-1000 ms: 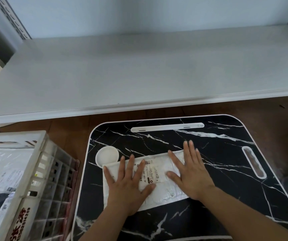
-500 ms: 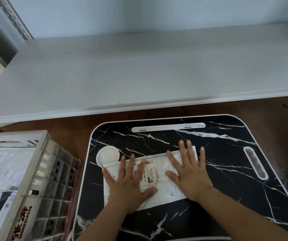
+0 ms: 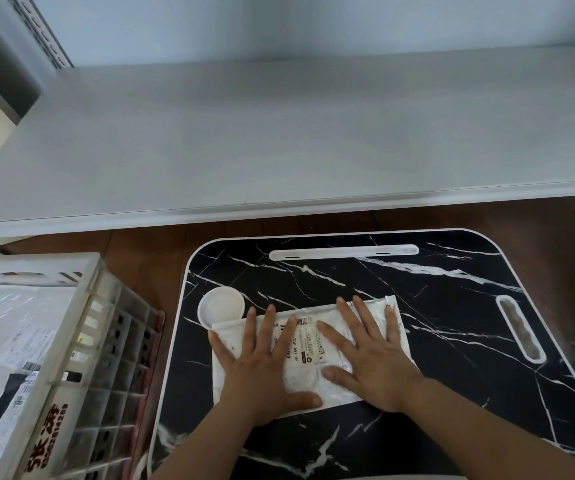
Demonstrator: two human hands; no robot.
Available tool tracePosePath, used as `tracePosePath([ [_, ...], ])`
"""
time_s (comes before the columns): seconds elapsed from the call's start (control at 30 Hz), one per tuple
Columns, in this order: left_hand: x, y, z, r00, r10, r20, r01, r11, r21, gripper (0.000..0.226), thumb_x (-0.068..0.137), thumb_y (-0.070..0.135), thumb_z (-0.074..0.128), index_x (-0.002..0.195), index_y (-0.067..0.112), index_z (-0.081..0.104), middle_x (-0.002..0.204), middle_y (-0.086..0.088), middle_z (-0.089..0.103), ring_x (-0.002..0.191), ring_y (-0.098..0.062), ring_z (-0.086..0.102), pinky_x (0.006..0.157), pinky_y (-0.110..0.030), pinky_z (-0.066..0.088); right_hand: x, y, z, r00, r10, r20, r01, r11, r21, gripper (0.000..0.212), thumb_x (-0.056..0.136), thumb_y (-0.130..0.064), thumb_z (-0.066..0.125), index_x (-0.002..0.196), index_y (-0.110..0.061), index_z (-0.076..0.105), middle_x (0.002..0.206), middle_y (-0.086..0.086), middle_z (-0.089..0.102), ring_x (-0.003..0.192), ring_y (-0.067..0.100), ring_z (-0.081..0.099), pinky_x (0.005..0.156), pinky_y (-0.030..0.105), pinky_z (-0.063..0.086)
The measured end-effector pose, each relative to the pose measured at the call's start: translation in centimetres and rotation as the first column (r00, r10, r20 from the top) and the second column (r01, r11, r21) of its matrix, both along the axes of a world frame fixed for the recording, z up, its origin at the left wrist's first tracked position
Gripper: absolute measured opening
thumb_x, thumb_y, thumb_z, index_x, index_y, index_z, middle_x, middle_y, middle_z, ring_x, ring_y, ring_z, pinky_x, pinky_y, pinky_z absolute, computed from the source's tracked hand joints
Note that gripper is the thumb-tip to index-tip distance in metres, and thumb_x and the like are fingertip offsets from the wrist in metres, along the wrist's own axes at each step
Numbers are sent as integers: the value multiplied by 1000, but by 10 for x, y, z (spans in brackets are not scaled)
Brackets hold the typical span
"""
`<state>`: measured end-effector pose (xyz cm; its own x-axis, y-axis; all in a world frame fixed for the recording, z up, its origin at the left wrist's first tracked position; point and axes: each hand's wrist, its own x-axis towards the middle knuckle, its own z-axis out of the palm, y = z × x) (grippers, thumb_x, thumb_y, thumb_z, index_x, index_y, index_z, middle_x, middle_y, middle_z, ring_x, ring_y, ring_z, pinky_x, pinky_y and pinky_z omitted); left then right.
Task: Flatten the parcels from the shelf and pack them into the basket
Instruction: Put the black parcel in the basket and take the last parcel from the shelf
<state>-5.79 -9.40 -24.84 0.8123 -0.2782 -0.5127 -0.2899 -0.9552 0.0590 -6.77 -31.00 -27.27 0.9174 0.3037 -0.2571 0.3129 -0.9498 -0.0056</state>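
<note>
You're pressing the white parcel (image 3: 308,355) flat w/ both palms, centre of frame on the marble counter (image 3: 452,306): left hand (image 3: 262,368) & right hand (image 3: 372,362), fingers splayed open, gripping nothing. Flattening step looks underway. Next, I'd say: pinch an edge, carry it to the basket (image 3: 81,327), lower left.

The left hand (image 3: 262,365) and right hand (image 3: 372,362) are covering much of the parcel (image 3: 305,351), and its label (image 3: 301,341) print is reading too small. The basket (image 3: 71,344) is running off the frame's left and bottom edges. The table (image 3: 435,306) is being cut at lower right.
</note>
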Motion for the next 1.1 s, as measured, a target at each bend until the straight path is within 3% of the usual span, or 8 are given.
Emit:
tracePosePath([
  [0.1,1,0,2,1000,7,-16,-8,1000,-10,117,39,98,8,125,42,-48,140,4,-53,135,-26,-43,93,-75,-25,2,1,8,1000,9,-16,-9,1000,20,71,91,-76,21,152,-41,7,158,13,24,146,31,12,103,62,13],
  [0.23,-1,4,6,1000,-11,-28,11,999,-31,112,37,98,6,114,44,-56,137,5,-55,132,-24,-46,91,-73,-27,4,6,24,980,-16,-198,26,998,51,75,71,-82,-6,136,-52,-29,154,-1,-35,136,20,-42,107,61,-24],
  [0.4,-17,31,12,1000,28,-2,-28,1000,-11,94,63,93,12,126,50,-44,140,3,-54,137,-24,-40,108,-64,-17,2,17,48,970,-118,-212,113,993,-36,84,74,-84,10,149,-49,-2,162,4,-2,148,27,-8,111,61,-16],
  [0.6,-32,49,45,890,429,155,-412,902,-129,59,93,45,51,144,25,30,152,-8,27,139,-25,27,108,-38,34,-18,42,71,924,-358,-134,370,926,75,100,72,-75,60,148,-27,16,137,4,37,127,23,38,109,41,30],
  [0.67,-34,46,45,749,662,29,-609,706,-362,60,89,34,62,141,18,38,138,-9,44,122,-25,48,97,-32,44,-26,44,71,802,-544,-246,591,782,197,111,64,-65,76,146,-20,16,139,8,35,126,25,44,103,38,41],
  [0.73,-36,37,45,459,825,-330,-819,249,-516,78,81,24,74,145,10,33,129,-16,53,110,-31,59,92,-37,51,-36,44,72,667,-630,-398,740,620,259,94,62,-52,85,131,-16,32,132,8,47,118,25,54,96,37,47],
  [0.83,-46,19,52,198,663,-722,-892,-183,-413,83,81,12,75,148,10,26,123,-17,56,97,-29,62,77,-41,56,-48,45,74,576,-571,-585,815,461,352,42,64,-35,87,94,-21,62,104,0,70,94,18,67,87,34,53],
  [1.1,-54,17,89,449,581,-679,-815,-44,-577,57,75,24,81,124,5,58,109,-7,69,96,-24,68,85,-40,56,-45,65,139,581,-204,-788,784,-117,609,23,80,6,70,103,-1,68,90,15,75,81,31,73,67,39,60],
])
